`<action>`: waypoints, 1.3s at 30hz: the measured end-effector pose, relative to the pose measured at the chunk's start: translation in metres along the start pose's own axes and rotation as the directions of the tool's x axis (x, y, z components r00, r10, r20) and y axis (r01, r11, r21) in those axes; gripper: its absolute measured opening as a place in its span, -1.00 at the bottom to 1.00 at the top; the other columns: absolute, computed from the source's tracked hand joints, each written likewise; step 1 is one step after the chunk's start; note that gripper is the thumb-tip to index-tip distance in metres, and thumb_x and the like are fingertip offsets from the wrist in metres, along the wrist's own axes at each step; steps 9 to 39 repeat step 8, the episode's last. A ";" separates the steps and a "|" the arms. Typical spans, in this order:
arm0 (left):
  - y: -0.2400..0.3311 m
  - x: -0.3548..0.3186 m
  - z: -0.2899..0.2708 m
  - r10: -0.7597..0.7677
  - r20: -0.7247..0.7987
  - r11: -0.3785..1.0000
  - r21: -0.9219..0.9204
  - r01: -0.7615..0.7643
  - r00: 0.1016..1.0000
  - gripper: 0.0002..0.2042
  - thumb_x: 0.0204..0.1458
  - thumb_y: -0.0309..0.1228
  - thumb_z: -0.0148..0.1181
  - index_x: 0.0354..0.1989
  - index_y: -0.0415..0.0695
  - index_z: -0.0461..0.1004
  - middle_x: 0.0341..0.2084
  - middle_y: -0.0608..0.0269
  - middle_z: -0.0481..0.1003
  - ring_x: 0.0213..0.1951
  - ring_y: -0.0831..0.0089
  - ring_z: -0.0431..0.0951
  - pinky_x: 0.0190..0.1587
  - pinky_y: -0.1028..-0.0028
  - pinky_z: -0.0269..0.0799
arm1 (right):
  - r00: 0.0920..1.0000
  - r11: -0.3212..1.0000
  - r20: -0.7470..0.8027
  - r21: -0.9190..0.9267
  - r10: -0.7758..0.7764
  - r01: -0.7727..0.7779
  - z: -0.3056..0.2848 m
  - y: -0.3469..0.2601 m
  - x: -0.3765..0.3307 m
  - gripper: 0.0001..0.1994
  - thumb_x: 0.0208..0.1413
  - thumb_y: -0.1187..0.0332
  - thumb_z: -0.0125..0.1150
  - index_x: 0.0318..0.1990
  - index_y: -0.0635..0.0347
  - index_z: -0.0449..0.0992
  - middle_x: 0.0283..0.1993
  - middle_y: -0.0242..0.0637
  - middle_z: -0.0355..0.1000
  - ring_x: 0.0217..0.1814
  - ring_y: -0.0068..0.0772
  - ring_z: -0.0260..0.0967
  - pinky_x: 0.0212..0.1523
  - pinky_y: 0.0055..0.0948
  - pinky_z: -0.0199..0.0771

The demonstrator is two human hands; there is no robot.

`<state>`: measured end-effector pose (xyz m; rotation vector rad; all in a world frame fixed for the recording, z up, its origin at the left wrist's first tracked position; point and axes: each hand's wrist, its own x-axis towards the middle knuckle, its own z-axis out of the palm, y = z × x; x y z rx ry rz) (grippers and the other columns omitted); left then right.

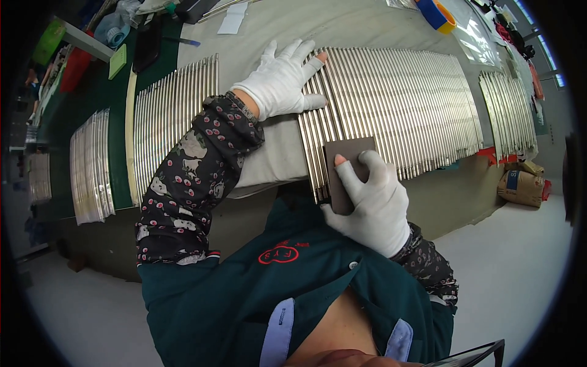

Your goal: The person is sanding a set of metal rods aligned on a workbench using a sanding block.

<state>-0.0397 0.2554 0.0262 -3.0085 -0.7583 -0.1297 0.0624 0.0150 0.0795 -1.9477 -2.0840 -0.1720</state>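
A wide row of shiny metal rods [403, 104] lies side by side on the cloth-covered table in front of me. My left hand [275, 79], in a white glove with some fingertips bare, rests with spread fingers on the left edge of that row, toward its far end. Nearer to me, my right hand [376, 205], gloved the same way, grips a flat, dark grey-brown rectangular pad [350, 148]. The pad lies over the near ends of the leftmost rods. Its underside is hidden, and my fingers cover part of its lower right side.
More metal rods [174, 104] lie to the left, with a wrapped bundle [90, 165] beyond them. Another rod group [507, 113] is at the right. A blue-and-yellow tape roll [437, 15] sits at the back. A dark phone [147, 48] lies far left. A brown sack [521, 186] stands at right.
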 end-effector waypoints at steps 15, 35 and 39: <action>0.000 0.000 -0.003 -0.016 0.024 1.000 0.010 0.016 1.000 -0.15 0.01 0.24 -0.04 0.36 -0.10 0.01 0.33 -0.04 -0.03 0.36 0.03 -0.05 0.32 -0.12 -0.16 | 0.997 1.000 0.079 0.010 0.000 -0.001 0.001 0.002 0.005 -0.32 -0.40 0.08 0.44 0.03 -0.03 0.44 -0.08 -0.26 0.19 -0.26 -0.28 0.28 -0.45 -0.38 0.43; 0.000 0.000 -0.003 -0.016 0.024 1.000 0.010 0.016 1.000 -0.15 0.01 0.24 -0.04 0.36 -0.10 0.01 0.33 -0.04 -0.03 0.36 0.03 -0.05 0.32 -0.12 -0.16 | 0.997 1.000 0.079 0.010 0.000 -0.001 0.001 0.002 0.005 -0.32 -0.40 0.08 0.44 0.03 -0.03 0.44 -0.08 -0.26 0.19 -0.26 -0.28 0.28 -0.45 -0.38 0.43; 0.000 0.000 -0.003 -0.016 0.024 1.000 0.010 0.016 1.000 -0.15 0.01 0.24 -0.04 0.36 -0.10 0.01 0.33 -0.04 -0.03 0.36 0.03 -0.05 0.32 -0.12 -0.16 | 0.997 1.000 0.079 0.010 0.000 -0.001 0.001 0.002 0.005 -0.32 -0.40 0.08 0.44 0.03 -0.03 0.44 -0.08 -0.26 0.19 -0.26 -0.28 0.28 -0.45 -0.38 0.43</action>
